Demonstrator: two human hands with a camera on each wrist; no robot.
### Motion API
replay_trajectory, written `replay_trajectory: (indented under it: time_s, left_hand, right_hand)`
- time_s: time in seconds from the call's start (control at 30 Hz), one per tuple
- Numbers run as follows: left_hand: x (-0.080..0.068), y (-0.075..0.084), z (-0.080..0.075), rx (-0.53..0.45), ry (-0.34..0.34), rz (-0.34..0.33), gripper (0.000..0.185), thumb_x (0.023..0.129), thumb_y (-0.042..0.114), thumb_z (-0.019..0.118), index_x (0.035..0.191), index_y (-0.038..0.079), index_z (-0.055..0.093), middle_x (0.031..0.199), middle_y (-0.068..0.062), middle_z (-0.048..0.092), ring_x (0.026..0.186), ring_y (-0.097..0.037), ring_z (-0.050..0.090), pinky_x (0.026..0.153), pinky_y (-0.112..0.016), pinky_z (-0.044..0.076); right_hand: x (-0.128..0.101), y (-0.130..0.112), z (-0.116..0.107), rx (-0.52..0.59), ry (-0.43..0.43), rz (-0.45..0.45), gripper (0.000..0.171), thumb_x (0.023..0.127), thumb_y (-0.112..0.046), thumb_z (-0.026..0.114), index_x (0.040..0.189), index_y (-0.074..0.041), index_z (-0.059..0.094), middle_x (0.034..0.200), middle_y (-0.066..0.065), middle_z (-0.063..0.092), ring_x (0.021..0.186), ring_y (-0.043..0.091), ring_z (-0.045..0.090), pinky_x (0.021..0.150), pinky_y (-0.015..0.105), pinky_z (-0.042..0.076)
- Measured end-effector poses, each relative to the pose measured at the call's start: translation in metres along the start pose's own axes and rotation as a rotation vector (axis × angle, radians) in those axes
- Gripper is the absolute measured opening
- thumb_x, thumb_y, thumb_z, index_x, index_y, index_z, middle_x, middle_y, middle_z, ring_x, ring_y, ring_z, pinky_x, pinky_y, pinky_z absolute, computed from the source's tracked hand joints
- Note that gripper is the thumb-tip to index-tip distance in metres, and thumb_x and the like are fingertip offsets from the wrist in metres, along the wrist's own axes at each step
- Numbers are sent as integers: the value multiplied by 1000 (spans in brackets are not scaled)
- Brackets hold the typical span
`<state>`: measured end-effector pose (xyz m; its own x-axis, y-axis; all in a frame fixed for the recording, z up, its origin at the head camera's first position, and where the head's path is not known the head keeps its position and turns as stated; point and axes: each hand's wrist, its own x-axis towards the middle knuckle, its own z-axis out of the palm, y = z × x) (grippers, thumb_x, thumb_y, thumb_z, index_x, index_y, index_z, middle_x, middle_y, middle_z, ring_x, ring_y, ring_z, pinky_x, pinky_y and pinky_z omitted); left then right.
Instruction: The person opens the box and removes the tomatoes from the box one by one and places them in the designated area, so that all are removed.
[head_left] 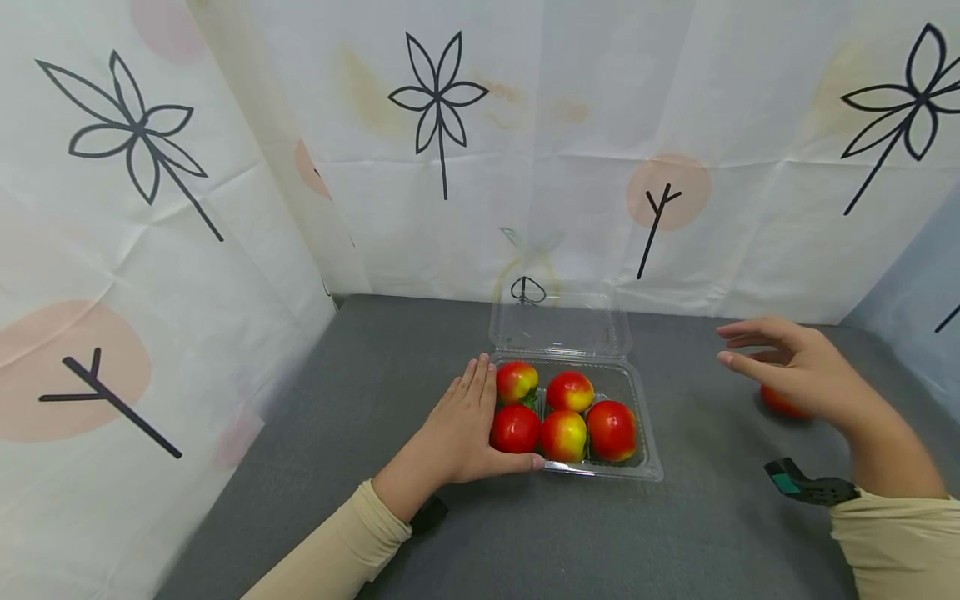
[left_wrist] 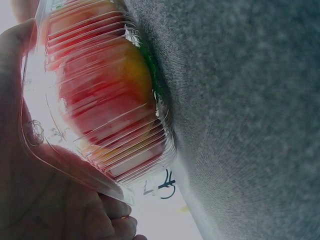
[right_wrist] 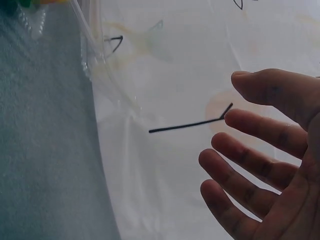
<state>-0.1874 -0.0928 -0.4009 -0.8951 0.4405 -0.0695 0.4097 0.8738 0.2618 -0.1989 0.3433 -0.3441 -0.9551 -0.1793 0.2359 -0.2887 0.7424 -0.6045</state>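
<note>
My left hand (head_left: 467, 429) lies flat, fingers straight, against the left side of the clear box (head_left: 643, 462) (lid up, five apples (head_left: 570, 390) inside) mid-desk near the back edge. My right hand (head_left: 795, 371) hovers spread, holding nothing, over a loose apple (head_left: 780, 404) toward the desk's right edge.

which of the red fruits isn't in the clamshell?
The fruit on the grey table, half hidden under the right hand. The other five sit inside the clear clamshell by the left hand.
</note>
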Motion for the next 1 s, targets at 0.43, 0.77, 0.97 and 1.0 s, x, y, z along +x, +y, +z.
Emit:
replay_trajectory:
  time_s: [0.43,0.77,0.97,1.0]
  left_hand:
    - [0,0,-1,2,-1,4,133,81,93,54,170,2,15,180,-15,6,167,-36,9,133,-54,21]
    - [1,0,0,-2,0,6,132,81,92,55,170,3,15,180,-14,5,167,-36,8,133,-54,21]
    - [1,0,0,-4,-5,0,133,80,93,54,170,3,15,180,-14,5,167,-35,8,134,-53,21]
    - [0,0,0,-4,-5,-1,133,80,94,54,170,3,15,180,-14,6,167,-35,8,134,-53,21]
  right_hand:
    - [1,-30,21,70,-53,-190,39,98,-9,76,135,-15,68,129,-22,61,109,-14,61,87,6,51]
    - [0,-56,42,69,-79,-302,40,94,-9,81,131,-21,71,125,-12,67,113,-2,63,93,9,52]
    - [1,-62,55,59,-135,-306,37,95,-14,81,129,-24,71,125,-6,69,112,2,64,93,19,56]
    - [1,-62,58,59,-142,-307,36,95,-15,81,128,-25,71,125,-7,69,112,3,64,93,20,57]
